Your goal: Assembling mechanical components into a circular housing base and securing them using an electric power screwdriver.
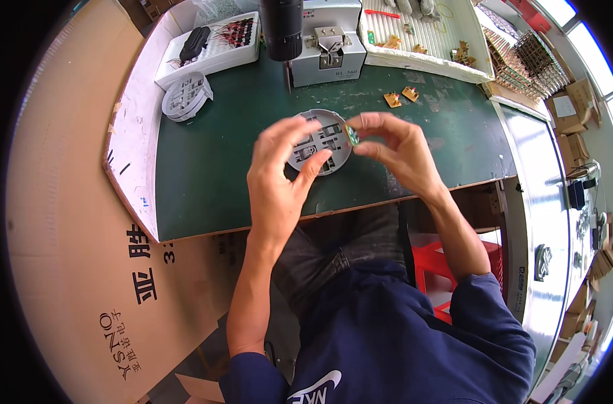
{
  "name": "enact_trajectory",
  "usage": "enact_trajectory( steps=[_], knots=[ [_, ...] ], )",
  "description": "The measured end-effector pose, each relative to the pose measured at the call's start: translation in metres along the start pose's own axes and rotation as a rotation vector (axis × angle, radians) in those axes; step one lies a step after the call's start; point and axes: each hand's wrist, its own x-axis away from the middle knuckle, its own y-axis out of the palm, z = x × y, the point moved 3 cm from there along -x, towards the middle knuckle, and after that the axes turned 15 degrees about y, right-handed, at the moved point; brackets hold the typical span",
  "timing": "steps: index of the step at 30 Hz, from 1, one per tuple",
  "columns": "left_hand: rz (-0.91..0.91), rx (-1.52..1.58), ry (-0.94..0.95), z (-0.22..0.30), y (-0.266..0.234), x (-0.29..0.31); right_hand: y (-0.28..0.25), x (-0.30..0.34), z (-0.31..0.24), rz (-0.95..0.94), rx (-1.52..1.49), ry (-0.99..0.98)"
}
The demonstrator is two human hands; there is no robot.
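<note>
Right hand [394, 145], centre frame: thumb and fingertips pinched on a small green component [353, 135], held up just above the table. Left hand [279, 168] right beside it, fingers spread and loose, gripping nothing; its fingertips sit over the near edge of a round grey plastic base [323, 143]. Can't tell if they touch it.

Grey base lies flat on the dark green table [212, 168], mid-frame, directly under and between both hands. Moulded slots and clips visible inside it. The green component hangs over its right rim.

Further out:
- Two small orange-brown parts [401, 97] on the table, upper right of the hands, just beside each other.
- Grey benchtop machine [330, 44] at top centre, with a black cylinder [281, 30] hanging in front of its left side.
- Stack of more round grey bases [185, 95] upper left, leaning on the table's edge.
- White tray [215, 57] behind that stack, holding a black oblong item [194, 42] and a bundle of red-tipped wired parts [238, 30].
- Long white tray [421, 57] top right, with scattered small orange-brown parts.
- Brown cardboard sheet [71, 202] fills the left of the frame, walling off the table.
- Red plastic stool [431, 259] lower right, under the table edge.
- Metal surface [542, 202] at far right.

Person seated, dark blue sleeves pushed up, forearms bare.
</note>
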Motion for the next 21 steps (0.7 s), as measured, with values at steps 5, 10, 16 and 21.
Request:
enact_trajectory(
  steps=[5,10,16,21],
  knots=[
    [-0.238,-0.203,-0.067,-0.022,0.015,0.012,0.004,-0.043,-0.016,0.165,0.508,-0.154],
    [-0.258,-0.212,-0.064,-0.021,0.028,0.015,0.025,-0.066,-0.014,0.074,0.63,-0.234],
    [-0.22,-0.192,-0.064,-0.022,0.025,0.018,0.03,-0.072,-0.016,0.07,0.683,-0.299],
    [-0.252,-0.241,-0.046,-0.018,0.026,0.016,0.029,-0.079,-0.018,-0.008,0.698,-0.286]
  ],
)
